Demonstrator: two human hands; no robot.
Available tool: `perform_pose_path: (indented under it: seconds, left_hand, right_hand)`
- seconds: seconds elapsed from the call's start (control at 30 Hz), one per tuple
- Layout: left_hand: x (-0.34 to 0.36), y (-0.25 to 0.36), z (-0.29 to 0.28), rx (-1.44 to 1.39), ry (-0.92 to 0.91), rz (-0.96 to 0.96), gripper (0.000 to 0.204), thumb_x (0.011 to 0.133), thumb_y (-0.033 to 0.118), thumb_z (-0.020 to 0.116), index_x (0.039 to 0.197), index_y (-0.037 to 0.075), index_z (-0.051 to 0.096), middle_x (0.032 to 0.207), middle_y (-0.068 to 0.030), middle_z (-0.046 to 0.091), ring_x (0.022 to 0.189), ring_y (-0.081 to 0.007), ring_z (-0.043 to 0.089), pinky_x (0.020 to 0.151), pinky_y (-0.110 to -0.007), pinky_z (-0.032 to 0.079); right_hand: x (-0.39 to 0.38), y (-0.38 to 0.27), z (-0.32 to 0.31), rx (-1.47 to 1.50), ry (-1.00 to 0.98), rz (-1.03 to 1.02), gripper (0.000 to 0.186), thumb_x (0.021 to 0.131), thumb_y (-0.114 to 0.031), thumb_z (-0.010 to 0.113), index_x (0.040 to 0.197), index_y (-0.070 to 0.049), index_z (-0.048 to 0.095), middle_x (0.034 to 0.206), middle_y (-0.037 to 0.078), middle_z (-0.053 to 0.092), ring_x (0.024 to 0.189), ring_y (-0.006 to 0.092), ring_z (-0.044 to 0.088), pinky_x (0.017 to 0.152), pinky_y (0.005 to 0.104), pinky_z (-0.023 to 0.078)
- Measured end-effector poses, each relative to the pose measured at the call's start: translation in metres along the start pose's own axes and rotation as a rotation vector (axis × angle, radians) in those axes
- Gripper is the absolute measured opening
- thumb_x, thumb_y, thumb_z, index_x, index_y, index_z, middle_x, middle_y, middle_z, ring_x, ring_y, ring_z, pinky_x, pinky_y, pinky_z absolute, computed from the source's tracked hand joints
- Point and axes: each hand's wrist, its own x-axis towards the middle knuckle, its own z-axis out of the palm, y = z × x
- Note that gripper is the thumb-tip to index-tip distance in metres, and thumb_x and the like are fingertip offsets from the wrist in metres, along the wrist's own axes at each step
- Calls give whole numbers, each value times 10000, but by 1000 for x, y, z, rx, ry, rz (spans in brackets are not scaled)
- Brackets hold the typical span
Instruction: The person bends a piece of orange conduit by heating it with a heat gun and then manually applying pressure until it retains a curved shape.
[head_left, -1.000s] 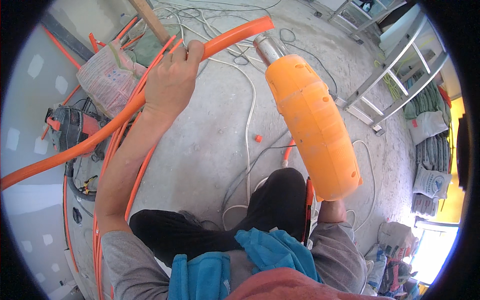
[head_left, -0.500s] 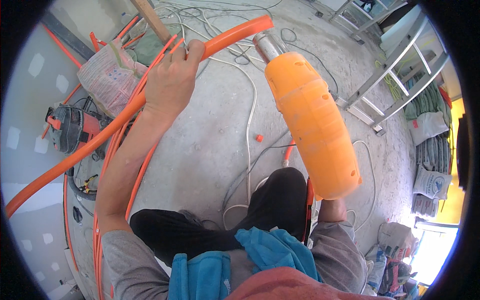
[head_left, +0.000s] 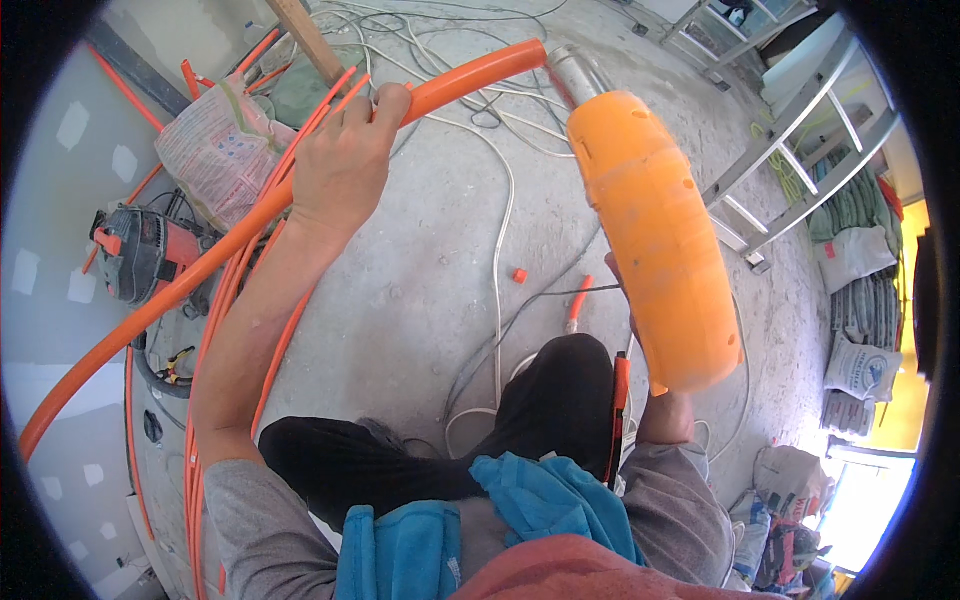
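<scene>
Left hand (head_left: 345,165) clasps the orange plastic pipe (head_left: 240,240) short of its tip, likely avoiding the yellow-orange plastic heat gun (head_left: 655,240) the right hand (head_left: 614,270) grips

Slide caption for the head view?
Left hand grips a curved orange plastic pipe, its end beside the silver metal nozzle of a rounded orange tool in the right hand.

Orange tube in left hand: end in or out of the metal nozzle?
Out. The orange tube stops beside the metal nozzle, its end edge in plain view. Whether the two touch, cannot tell.
</scene>
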Motion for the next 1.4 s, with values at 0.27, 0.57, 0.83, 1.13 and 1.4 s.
perform_pose_path:
  seconds: [0.27, 0.57, 0.83, 1.13, 1.4]
  left_hand:
    - [1, 1, -3, -10, 39, 18, 198, 913, 125, 629, 1077, 129, 519, 811, -47, 630, 669, -237, 710, 499, -359, 545]
    - [-9, -7, 1, 0, 31, 48, 223, 909, 113, 635, 1096, 115, 514, 798, -47, 633, 657, -231, 710, 488, -345, 542]
    - [-10, -10, 4, 0, 27, 41, 225, 903, 112, 634, 1096, 110, 519, 801, -54, 631, 653, -234, 706, 504, -347, 547]
    - [-14, -12, 6, -17, 33, 42, 227, 902, 97, 631, 1108, 119, 539, 770, -42, 601, 620, -222, 673, 504, -346, 529]
    - [-19, -16, 8, -25, -1, 38, 223, 912, 133, 637, 1113, 126, 541, 845, -55, 638, 674, -240, 704, 518, -364, 549]
  right_hand:
    - [5, 11, -43, -371, -408, -103, 588, 1033, -229, 625, 1553, -92, 389, 1552, 155, 467, 1413, 326, 483, 1146, 575, 425]
    - [-4, 12, -11, -603, -175, -217, 321, 866, -122, 775, 1147, -46, 638, 1198, 78, 598, 1113, 208, 628, 878, 349, 502]
    - [1, 17, -16, -695, -127, -339, 295, 804, -68, 835, 1077, -42, 728, 1097, 59, 653, 1048, 174, 676, 799, 280, 533]
    - [-4, 11, -7, -1053, -134, -377, 341, 801, -114, 845, 1110, -44, 719, 1131, 65, 663, 1067, 188, 686, 802, 307, 558]
    - [-1, 6, -8, -1317, -169, -396, 425, 850, -166, 808, 1224, -30, 660, 1167, 78, 661, 1085, 202, 681, 861, 319, 559]
